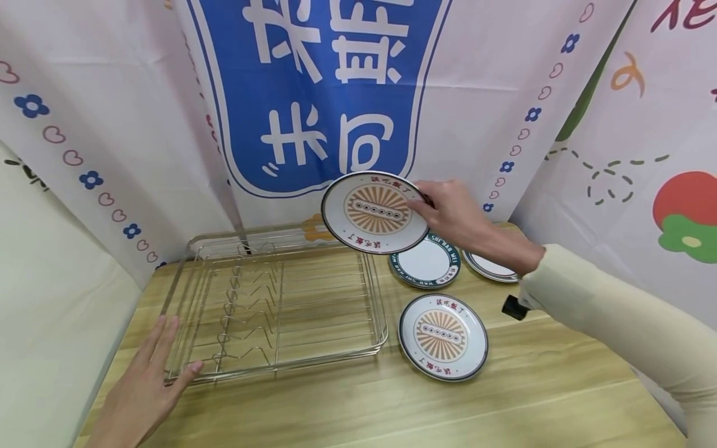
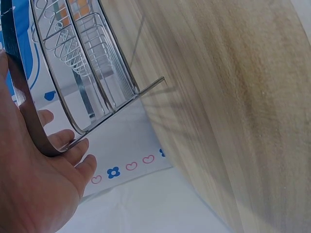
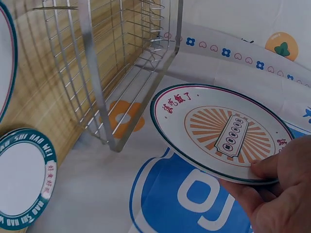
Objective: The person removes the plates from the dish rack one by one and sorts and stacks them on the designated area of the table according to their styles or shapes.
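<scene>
My right hand [image 1: 450, 208] pinches a white plate [image 1: 372, 214] at its rim, thumb on the face and fingers beneath. Orange rays and red characters decorate this plate, which is held tilted above the table, by the back right of a wire dish rack [image 1: 327, 358]. In the right wrist view the held plate [image 3: 223, 131] shows a dark green rim. At the rack's near left corner, my left hand [image 1: 140, 379] rests against the frame with fingers extended. The left wrist view has that hand [image 2: 48, 189] touching the metal rail [image 2: 29, 107].
A matching plate [image 1: 442, 336] lies right of the rack. Behind it sits a green-rimmed plate [image 1: 426, 261], and another plate [image 1: 493, 267] is partly hidden by my right arm. Printed cloth [image 1: 476, 112] hangs behind the wooden table [image 1: 347, 410].
</scene>
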Action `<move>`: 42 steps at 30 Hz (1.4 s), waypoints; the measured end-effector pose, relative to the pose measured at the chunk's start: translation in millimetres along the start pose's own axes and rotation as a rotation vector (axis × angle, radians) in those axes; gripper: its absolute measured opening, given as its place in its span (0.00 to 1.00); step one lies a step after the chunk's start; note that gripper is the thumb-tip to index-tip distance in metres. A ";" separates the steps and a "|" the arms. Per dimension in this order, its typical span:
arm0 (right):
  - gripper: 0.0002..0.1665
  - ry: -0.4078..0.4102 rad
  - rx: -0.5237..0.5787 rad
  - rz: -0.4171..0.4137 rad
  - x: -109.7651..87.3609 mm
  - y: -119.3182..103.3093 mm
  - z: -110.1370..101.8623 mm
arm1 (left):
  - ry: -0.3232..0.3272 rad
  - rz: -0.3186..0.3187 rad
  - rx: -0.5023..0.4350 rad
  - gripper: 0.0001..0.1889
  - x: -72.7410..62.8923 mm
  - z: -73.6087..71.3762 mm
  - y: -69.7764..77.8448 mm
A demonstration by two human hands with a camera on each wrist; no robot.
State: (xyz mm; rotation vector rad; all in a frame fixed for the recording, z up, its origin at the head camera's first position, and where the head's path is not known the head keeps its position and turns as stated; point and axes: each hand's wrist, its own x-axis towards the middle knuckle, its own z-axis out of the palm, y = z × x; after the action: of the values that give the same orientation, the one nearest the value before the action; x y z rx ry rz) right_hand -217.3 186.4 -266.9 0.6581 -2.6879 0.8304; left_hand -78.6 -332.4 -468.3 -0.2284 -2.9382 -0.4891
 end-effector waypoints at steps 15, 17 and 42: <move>0.07 -0.002 -0.099 0.107 -46.7 46.8 -29.5 | -0.026 -0.012 -0.004 0.52 -0.4 0.7 -2.5; 0.08 -0.020 -0.109 0.130 -54.1 54.0 -31.3 | -0.026 -0.011 -0.005 0.51 0.2 0.9 -2.3; 0.15 -0.322 -0.143 0.290 -123.9 128.6 -15.7 | -0.013 0.004 -0.014 0.51 0.3 1.1 -2.7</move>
State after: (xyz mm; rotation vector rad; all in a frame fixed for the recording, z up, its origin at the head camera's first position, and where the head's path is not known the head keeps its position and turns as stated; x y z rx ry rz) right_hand -171.1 332.8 -359.3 0.4022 -3.1535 0.6311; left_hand -79.5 -334.6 -470.1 -0.2405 -2.9471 -0.5098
